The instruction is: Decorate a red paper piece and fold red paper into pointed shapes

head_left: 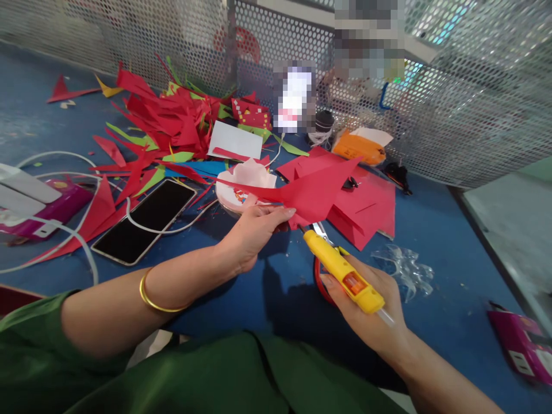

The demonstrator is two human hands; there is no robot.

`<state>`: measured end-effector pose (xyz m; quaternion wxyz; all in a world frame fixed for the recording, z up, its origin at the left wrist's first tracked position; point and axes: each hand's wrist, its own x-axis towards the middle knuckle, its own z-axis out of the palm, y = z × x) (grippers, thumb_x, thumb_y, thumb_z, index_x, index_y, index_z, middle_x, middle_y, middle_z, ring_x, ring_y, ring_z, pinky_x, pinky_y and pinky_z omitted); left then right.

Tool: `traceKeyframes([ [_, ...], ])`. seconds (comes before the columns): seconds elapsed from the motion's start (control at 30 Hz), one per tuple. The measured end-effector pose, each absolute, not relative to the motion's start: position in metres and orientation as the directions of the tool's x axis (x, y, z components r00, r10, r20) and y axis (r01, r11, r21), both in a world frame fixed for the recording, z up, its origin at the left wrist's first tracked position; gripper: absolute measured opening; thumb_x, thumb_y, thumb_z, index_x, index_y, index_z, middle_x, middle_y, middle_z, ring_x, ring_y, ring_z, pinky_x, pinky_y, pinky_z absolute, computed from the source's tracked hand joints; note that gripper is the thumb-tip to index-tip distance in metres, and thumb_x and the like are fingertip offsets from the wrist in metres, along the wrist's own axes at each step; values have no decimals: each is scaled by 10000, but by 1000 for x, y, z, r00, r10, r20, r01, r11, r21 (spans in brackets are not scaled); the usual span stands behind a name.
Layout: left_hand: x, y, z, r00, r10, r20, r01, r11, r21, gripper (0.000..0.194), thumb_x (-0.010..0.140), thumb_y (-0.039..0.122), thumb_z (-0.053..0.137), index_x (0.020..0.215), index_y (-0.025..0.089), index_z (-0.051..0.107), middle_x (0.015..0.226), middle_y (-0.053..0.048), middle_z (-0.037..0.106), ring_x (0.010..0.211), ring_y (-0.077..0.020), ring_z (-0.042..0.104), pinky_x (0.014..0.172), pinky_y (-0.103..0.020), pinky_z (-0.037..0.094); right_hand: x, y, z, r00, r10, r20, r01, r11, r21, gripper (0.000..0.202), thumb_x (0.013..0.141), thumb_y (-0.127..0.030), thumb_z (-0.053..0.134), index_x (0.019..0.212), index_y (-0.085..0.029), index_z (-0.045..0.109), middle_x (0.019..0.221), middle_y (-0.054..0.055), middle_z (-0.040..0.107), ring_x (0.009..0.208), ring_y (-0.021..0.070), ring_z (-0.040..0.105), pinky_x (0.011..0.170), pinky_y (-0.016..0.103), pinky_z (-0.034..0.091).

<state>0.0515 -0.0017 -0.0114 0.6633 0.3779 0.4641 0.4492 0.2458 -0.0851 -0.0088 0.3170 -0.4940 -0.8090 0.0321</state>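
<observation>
My left hand (259,230) pinches the lower edge of a curved red paper piece (314,192), which reaches left over a white bowl (228,192). In my right hand (379,305) is a yellow glue gun (340,267), its clear glue stick poking out at the back. The nozzle touches or nearly touches the red paper close to my left fingertips; the exact contact is unclear. Red-handled scissors (319,276) lie on the table, partly hidden behind the glue gun. More red sheets (366,213) lie beyond it.
Red and green paper scraps (172,121) are heaped at the back left. A black phone (146,221) lies among white cables. Another, lit phone (293,103) leans at the mesh screen (276,40). Clear plastic scraps (407,270) and a purple box (520,345) are at the right.
</observation>
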Motion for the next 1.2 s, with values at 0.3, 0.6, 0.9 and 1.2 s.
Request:
traceKeyframes([
  [0.3, 51, 0, -14, 182, 947, -266, -256, 306, 917, 220, 797, 263, 705, 612, 145, 687, 663, -33, 612, 698, -146, 518, 694, -286, 395, 246, -84, -6, -328, 829, 453, 743, 523, -418, 240, 931, -351, 604, 743, -224, 525, 545, -45, 514, 420, 99, 475, 422, 246, 394],
  [0.6, 51, 0, -14, 133, 958, -253, -237, 278, 931, 270, 739, 283, 737, 538, 161, 604, 580, 3, 552, 600, -109, 462, 605, -259, 353, 259, -89, -1, -120, 915, 385, 526, 388, -757, 89, 918, -315, 630, 897, -241, 676, 714, 5, 667, 554, 147, 616, 492, 280, 506],
  [0.9, 50, 0, -11, 129, 961, -246, -199, 268, 943, 252, 664, 320, 778, 543, 167, 619, 576, -11, 581, 604, -120, 493, 605, -263, 384, 328, -78, 14, 295, 897, 330, 863, -102, -494, 289, 811, -493, 655, 930, -231, 620, 799, 41, 693, 692, 212, 624, 607, 326, 453],
  [1.2, 51, -2, -10, 147, 948, -282, -218, 309, 926, 282, 601, 353, 844, 569, 168, 634, 584, -10, 596, 613, -124, 515, 600, -260, 396, 385, -90, -14, 312, 921, 234, 950, -295, -106, 311, 801, -460, 598, 956, -203, 679, 894, 92, 649, 794, 260, 609, 660, 351, 416],
])
